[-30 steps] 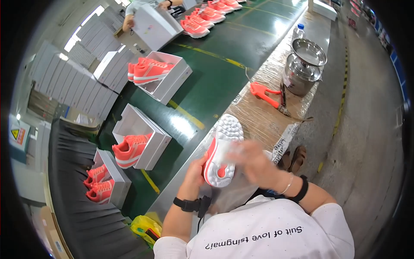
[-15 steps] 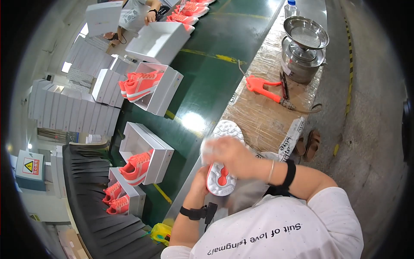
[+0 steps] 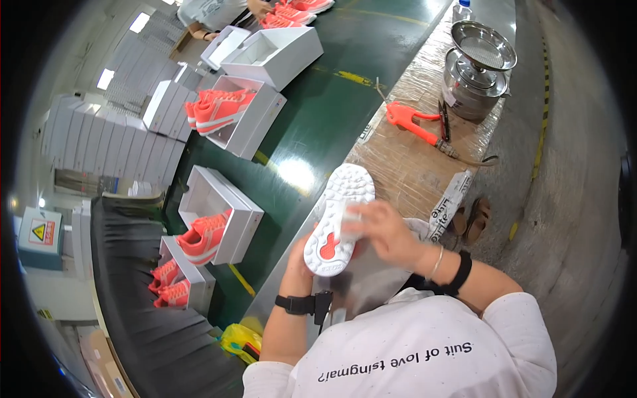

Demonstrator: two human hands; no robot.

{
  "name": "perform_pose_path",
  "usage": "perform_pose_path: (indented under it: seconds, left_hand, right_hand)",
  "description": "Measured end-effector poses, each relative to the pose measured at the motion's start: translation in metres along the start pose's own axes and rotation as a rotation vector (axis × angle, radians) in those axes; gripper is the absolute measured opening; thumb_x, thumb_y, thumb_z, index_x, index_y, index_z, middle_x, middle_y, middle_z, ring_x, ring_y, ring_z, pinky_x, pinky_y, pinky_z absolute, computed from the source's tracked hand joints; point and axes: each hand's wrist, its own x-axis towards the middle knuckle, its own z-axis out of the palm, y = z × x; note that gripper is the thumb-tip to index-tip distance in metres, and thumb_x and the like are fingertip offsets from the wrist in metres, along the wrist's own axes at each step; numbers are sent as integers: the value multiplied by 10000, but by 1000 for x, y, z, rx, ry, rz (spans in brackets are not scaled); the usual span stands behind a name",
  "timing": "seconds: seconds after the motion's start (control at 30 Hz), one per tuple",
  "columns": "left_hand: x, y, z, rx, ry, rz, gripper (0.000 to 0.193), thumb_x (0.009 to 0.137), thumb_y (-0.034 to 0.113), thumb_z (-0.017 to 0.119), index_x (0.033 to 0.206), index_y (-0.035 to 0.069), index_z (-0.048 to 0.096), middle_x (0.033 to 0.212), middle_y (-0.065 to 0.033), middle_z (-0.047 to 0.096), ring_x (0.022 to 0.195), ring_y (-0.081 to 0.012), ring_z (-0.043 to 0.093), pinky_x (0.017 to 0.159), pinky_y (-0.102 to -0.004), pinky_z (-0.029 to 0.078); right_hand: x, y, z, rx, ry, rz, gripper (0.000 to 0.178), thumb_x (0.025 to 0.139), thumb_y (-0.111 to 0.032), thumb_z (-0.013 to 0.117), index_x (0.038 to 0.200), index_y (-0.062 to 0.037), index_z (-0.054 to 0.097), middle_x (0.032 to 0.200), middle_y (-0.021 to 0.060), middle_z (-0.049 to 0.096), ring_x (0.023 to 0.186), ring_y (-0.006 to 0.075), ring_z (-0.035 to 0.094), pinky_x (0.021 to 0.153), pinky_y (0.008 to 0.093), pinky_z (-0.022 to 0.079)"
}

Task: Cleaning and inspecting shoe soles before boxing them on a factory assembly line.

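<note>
My left hand [image 3: 300,257] grips a sports shoe [image 3: 348,184], turned so that its white studded sole with a coral patch at one end faces up. Most of its fingers are hidden behind the shoe. Against the sole my right hand [image 3: 388,229] pinches a small white wiping cloth [image 3: 350,221], slightly smeared by motion. Further off on the cardboard-covered bench [image 3: 391,171] lie an orange air blow gun [image 3: 409,121] and dark thread snips [image 3: 444,121].
A metal pot with a round mesh tray [image 3: 482,46] and a bottle [image 3: 462,10] stand at the bench's far end. Left on the green belt [image 3: 312,126] are open white boxes [image 3: 255,123], some with coral shoes [image 3: 207,237]. Another person's hand [image 3: 259,8] is near the far shoes.
My right hand and the cloth have moved right across the sole, uncovering more of it. The far person's box has been set down beside another, and that person's hand has shifted toward the shoes.
</note>
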Motion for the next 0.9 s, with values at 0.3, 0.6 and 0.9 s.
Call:
perform_pose_path:
  seconds: [0.3,0.6,0.9]
  left_hand:
    - [-14,-10,39,42,-46,125,454,946,366,466,1140,-37,546,1057,-171,629,907,-241,640,795,-380,533]
    - [-30,12,26,-61,100,320,441,948,358,478,1021,-62,591,964,-170,653,814,-256,663,689,-409,560]
    - [-25,19,1,2,218,344,456,951,358,474,1018,-76,594,916,-169,660,793,-250,668,655,-416,555]
  right_hand:
    - [50,-6,-30,-83,18,-130,449,661,0,601,1079,-162,635,1239,81,538,1054,293,530,922,400,397]
    - [10,-79,0,-323,-392,-602,371,716,-64,561,1065,-169,627,1240,43,518,1099,266,479,880,395,396]
    - [17,-90,-14,-498,-275,-611,330,735,-154,580,1061,-177,620,1230,38,528,1075,268,496,846,394,412]
